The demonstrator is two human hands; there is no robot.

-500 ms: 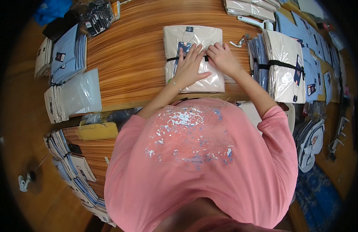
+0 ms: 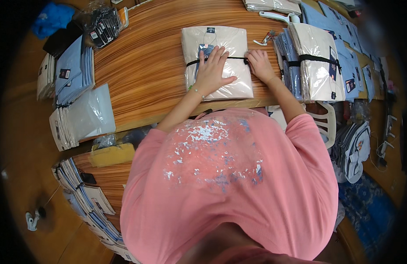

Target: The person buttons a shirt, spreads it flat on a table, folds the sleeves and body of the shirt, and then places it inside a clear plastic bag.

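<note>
A stack of cream folded garments in clear plastic [image 2: 232, 42] lies on the wooden table in front of me. A black strap [image 2: 235, 57] runs across its middle, and a dark blue hang tag [image 2: 205, 50] shows near the upper left. My left hand [image 2: 212, 74] rests flat on the stack with its fingers spread, covering part of the strap. At the stack's right edge, my right hand [image 2: 260, 66] has its fingers curled and pinches the strap by a dark lump in it. Its fingertips are partly hidden.
To the right stand strapped stacks of cream [image 2: 315, 79] and blue garments [image 2: 288, 66]. A white-handled tool [image 2: 276, 16] lies behind them. On the left are more blue garments [image 2: 69, 66], clear plastic bags [image 2: 95, 112] and a bundle of black tags [image 2: 107, 27]. A white chair [image 2: 329, 125] stands below right.
My right hand has moved from the top of the stack to its right edge, and more of the strap now shows. My left hand stays flat on the stack.
</note>
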